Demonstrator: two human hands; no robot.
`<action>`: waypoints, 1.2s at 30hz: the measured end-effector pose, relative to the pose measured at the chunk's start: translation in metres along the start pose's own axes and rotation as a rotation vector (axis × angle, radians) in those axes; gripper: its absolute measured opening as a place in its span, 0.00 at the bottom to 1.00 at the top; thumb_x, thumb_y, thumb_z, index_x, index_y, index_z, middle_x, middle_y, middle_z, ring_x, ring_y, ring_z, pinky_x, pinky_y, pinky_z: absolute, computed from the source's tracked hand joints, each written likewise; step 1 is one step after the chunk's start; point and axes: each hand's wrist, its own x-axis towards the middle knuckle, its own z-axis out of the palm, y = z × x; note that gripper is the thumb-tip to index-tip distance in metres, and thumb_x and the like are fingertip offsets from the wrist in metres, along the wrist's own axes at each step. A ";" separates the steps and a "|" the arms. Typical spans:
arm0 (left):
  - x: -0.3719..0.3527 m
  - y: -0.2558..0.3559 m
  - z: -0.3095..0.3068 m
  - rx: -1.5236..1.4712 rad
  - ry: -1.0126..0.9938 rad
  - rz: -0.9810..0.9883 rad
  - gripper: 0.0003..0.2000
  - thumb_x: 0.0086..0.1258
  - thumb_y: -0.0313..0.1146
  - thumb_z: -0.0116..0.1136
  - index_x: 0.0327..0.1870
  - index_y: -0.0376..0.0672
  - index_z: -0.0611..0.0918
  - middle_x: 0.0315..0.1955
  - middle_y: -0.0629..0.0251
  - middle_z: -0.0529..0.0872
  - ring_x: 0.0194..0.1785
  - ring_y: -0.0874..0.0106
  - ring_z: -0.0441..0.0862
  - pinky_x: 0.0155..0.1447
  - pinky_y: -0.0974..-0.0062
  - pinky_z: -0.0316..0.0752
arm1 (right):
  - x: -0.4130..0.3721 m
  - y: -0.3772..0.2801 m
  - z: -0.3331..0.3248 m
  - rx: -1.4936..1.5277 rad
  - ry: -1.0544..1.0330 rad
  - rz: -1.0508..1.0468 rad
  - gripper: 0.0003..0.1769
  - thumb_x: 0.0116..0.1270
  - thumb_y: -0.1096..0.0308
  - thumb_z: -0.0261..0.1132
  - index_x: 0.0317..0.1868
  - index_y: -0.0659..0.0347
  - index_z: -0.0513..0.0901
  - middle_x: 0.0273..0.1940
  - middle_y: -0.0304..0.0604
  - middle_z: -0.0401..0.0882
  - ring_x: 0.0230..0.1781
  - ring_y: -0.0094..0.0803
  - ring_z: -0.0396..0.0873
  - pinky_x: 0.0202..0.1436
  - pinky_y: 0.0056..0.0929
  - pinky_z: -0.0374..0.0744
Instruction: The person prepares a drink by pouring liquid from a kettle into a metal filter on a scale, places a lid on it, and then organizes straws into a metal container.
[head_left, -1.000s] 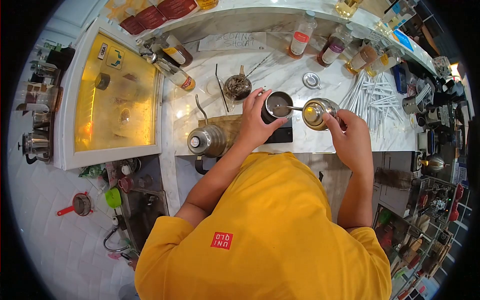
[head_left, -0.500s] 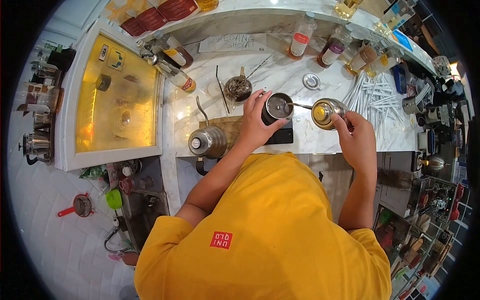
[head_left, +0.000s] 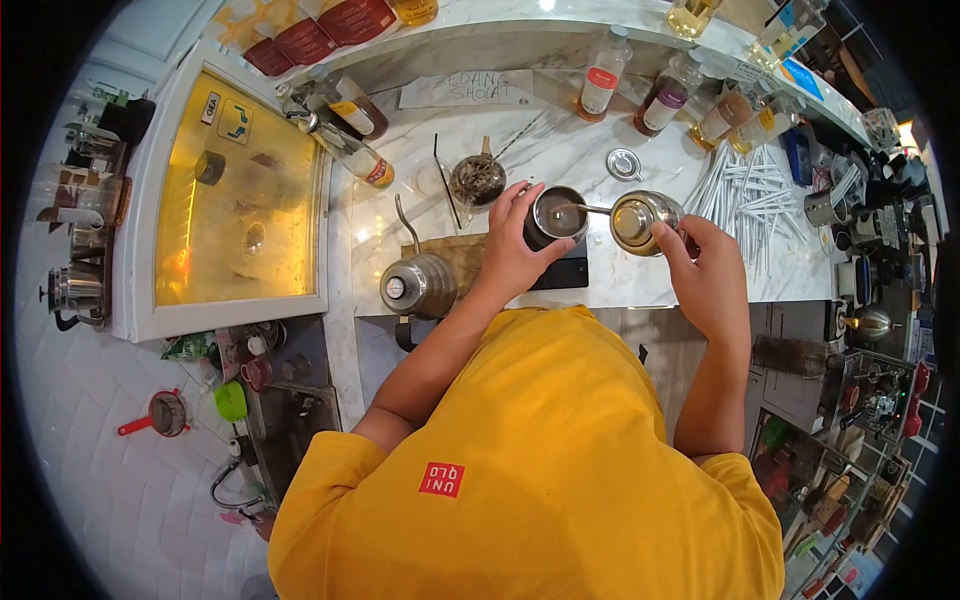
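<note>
Polished steel, the gooseneck kettle [head_left: 635, 220] sits in the right hand [head_left: 705, 275], whose fingers are closed round its handle side. Its thin spout [head_left: 590, 209] reaches left over the rim of a dark cup [head_left: 558, 215]. The cup holds pale liquid and stands on a black scale [head_left: 567, 273] on the white marble surface [head_left: 560, 150]. The left hand [head_left: 515, 250] clasps it, thumb on the near side, fingers curled round the far side. A larger kettle [head_left: 415, 285] rests left of that forearm, touching a wooden board [head_left: 455, 250]. White straws [head_left: 745, 190] lie scattered beyond the right hand.
</note>
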 end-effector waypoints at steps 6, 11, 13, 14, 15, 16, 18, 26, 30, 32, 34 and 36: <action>0.000 -0.001 -0.002 -0.004 -0.013 -0.003 0.44 0.57 0.44 0.85 0.77 0.46 0.75 0.76 0.51 0.70 0.79 0.52 0.68 0.81 0.56 0.65 | 0.001 0.012 -0.003 0.002 0.056 0.017 0.23 0.75 0.58 0.71 0.32 0.72 0.81 0.22 0.52 0.75 0.22 0.41 0.68 0.29 0.41 0.69; 0.000 0.000 -0.001 -0.019 -0.026 -0.013 0.45 0.57 0.44 0.85 0.77 0.46 0.74 0.76 0.51 0.70 0.80 0.52 0.67 0.81 0.56 0.65 | -0.003 0.014 -0.006 -0.007 0.036 0.055 0.23 0.75 0.57 0.71 0.32 0.72 0.81 0.22 0.52 0.75 0.22 0.41 0.68 0.29 0.41 0.68; -0.002 -0.001 0.000 -0.019 -0.028 -0.015 0.45 0.57 0.44 0.84 0.77 0.47 0.74 0.76 0.50 0.70 0.80 0.52 0.67 0.81 0.56 0.65 | -0.007 0.013 -0.007 0.007 0.021 0.075 0.23 0.75 0.57 0.71 0.32 0.72 0.82 0.22 0.52 0.75 0.22 0.40 0.68 0.29 0.41 0.68; 0.000 -0.002 0.000 -0.019 -0.024 -0.013 0.45 0.57 0.44 0.84 0.77 0.47 0.74 0.76 0.50 0.70 0.80 0.52 0.67 0.81 0.56 0.65 | -0.008 0.013 -0.007 0.021 0.015 0.081 0.23 0.75 0.57 0.71 0.32 0.72 0.82 0.22 0.52 0.75 0.22 0.40 0.68 0.29 0.41 0.68; 0.001 -0.001 0.000 -0.023 -0.027 -0.010 0.45 0.58 0.44 0.84 0.78 0.47 0.74 0.76 0.50 0.69 0.80 0.52 0.68 0.81 0.56 0.65 | -0.007 0.011 -0.007 0.036 0.005 0.085 0.23 0.75 0.57 0.71 0.32 0.72 0.82 0.22 0.52 0.74 0.22 0.40 0.68 0.29 0.41 0.68; 0.001 -0.001 0.000 -0.026 -0.030 -0.010 0.45 0.58 0.44 0.84 0.78 0.47 0.74 0.76 0.50 0.69 0.79 0.51 0.68 0.81 0.57 0.65 | -0.006 0.009 -0.007 0.030 -0.006 0.082 0.23 0.75 0.57 0.71 0.32 0.72 0.82 0.22 0.52 0.74 0.22 0.39 0.68 0.29 0.41 0.68; 0.002 -0.002 -0.001 -0.029 -0.034 -0.015 0.45 0.58 0.44 0.84 0.78 0.47 0.74 0.76 0.49 0.69 0.79 0.51 0.68 0.81 0.57 0.65 | -0.005 0.007 -0.006 0.017 -0.035 0.083 0.22 0.75 0.57 0.71 0.33 0.72 0.82 0.22 0.51 0.74 0.22 0.38 0.67 0.29 0.40 0.68; 0.000 -0.004 -0.004 -0.052 -0.056 -0.016 0.44 0.58 0.43 0.85 0.77 0.46 0.75 0.75 0.49 0.70 0.79 0.51 0.68 0.81 0.56 0.65 | -0.005 -0.006 -0.005 0.057 0.022 0.073 0.23 0.76 0.58 0.71 0.31 0.71 0.80 0.22 0.46 0.70 0.23 0.31 0.63 0.28 0.37 0.65; 0.004 -0.008 -0.010 -0.057 -0.081 0.018 0.43 0.58 0.43 0.84 0.76 0.46 0.76 0.75 0.49 0.71 0.78 0.51 0.69 0.81 0.57 0.66 | -0.006 -0.011 -0.007 0.048 0.042 0.137 0.22 0.75 0.58 0.72 0.32 0.72 0.82 0.22 0.49 0.73 0.22 0.36 0.65 0.29 0.38 0.67; 0.008 -0.010 -0.012 -0.064 -0.097 0.036 0.42 0.58 0.42 0.84 0.76 0.46 0.76 0.74 0.50 0.71 0.78 0.51 0.69 0.81 0.57 0.66 | -0.009 -0.014 -0.008 0.037 0.069 0.155 0.22 0.75 0.58 0.72 0.32 0.72 0.82 0.22 0.49 0.73 0.22 0.36 0.65 0.29 0.38 0.67; 0.009 -0.012 -0.014 -0.074 -0.100 0.049 0.42 0.58 0.42 0.84 0.75 0.46 0.76 0.74 0.50 0.71 0.78 0.51 0.69 0.81 0.56 0.66 | -0.012 -0.016 -0.008 0.021 0.087 0.166 0.22 0.75 0.57 0.72 0.32 0.72 0.82 0.22 0.49 0.73 0.22 0.36 0.66 0.29 0.39 0.68; 0.010 -0.012 -0.014 -0.085 -0.112 0.049 0.42 0.58 0.42 0.84 0.75 0.46 0.76 0.74 0.50 0.72 0.78 0.51 0.70 0.81 0.56 0.66 | -0.018 -0.016 -0.008 -0.001 0.089 0.175 0.22 0.75 0.57 0.72 0.33 0.71 0.82 0.22 0.49 0.74 0.22 0.37 0.67 0.29 0.39 0.68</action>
